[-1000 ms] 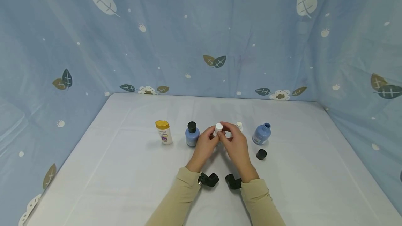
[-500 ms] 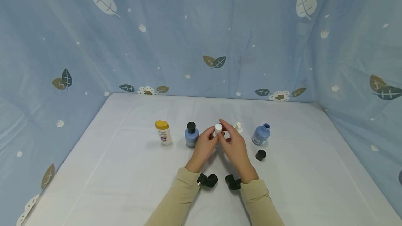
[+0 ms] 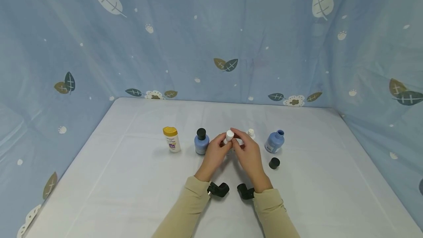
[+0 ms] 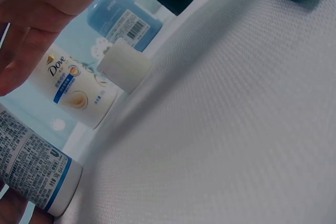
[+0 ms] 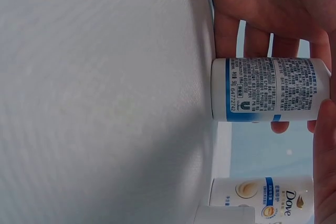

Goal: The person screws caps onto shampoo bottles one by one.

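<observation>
A small white bottle (image 5: pixel 270 90) stands upright on the table, its back label facing the right wrist camera. My left hand (image 3: pixel 214 154) grips its body, with fingers behind it. At the top, the thumb and index finger of my right hand (image 3: pixel 248 154) pinch the bottle's white cap (image 3: pixel 229 134). Just beyond the right hand is a second white Dove bottle (image 4: pixel 76 87), uncapped and partly hidden in the head view. A loose white cap (image 4: pixel 125 65) lies in front of that bottle.
To the left stand a blue bottle (image 3: pixel 201 144) with a black cap and a white bottle (image 3: pixel 173 142) with a yellow cap. On the right are an open blue bottle (image 3: pixel 274 142) and a loose black cap (image 3: pixel 274 163). A patterned blue curtain (image 3: pixel 211 36) hangs behind the table.
My right thumb and index finger shift slightly about the cap; the index finger lifts a little, then comes back down. The left hand and the bottle stay in place.
</observation>
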The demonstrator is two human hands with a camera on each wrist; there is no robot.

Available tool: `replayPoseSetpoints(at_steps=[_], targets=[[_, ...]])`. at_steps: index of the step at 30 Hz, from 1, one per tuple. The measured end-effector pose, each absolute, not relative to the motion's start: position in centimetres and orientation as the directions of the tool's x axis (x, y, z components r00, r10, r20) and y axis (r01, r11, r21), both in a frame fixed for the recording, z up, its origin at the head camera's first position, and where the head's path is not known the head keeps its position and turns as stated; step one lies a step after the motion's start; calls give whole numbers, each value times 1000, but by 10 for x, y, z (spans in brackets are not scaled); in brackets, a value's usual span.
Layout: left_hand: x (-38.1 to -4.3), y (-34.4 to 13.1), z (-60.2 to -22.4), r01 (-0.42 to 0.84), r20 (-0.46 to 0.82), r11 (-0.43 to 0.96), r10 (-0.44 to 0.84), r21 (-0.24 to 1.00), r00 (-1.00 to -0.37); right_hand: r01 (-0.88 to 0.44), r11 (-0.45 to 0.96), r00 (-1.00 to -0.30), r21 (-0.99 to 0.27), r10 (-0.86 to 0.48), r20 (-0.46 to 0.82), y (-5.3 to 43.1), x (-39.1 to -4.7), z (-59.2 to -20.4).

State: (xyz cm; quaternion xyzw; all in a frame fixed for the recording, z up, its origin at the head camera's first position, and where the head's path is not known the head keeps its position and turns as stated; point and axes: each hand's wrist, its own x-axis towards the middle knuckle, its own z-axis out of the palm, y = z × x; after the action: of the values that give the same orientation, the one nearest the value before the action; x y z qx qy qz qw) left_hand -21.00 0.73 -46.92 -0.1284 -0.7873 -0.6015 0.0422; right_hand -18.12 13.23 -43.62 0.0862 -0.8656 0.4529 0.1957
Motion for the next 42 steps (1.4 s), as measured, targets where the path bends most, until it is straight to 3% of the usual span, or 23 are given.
replayPoseSetpoints(at_steps=[15, 34, 42], targets=[[-209, 7, -468, 228, 194, 251, 151, 941, -969, -266, 542, -933, -797, 64, 355, 132, -181, -434], [-208, 7, -467, 238, 201, 260, 161, 936, -966, -342, 567, -923, -749, -54, 380, 132, -180, -434], [-208, 7, -466, 235, 199, 264, 157, 935, -967, -318, 567, -930, -760, -29, 367, 132, -180, -434]])
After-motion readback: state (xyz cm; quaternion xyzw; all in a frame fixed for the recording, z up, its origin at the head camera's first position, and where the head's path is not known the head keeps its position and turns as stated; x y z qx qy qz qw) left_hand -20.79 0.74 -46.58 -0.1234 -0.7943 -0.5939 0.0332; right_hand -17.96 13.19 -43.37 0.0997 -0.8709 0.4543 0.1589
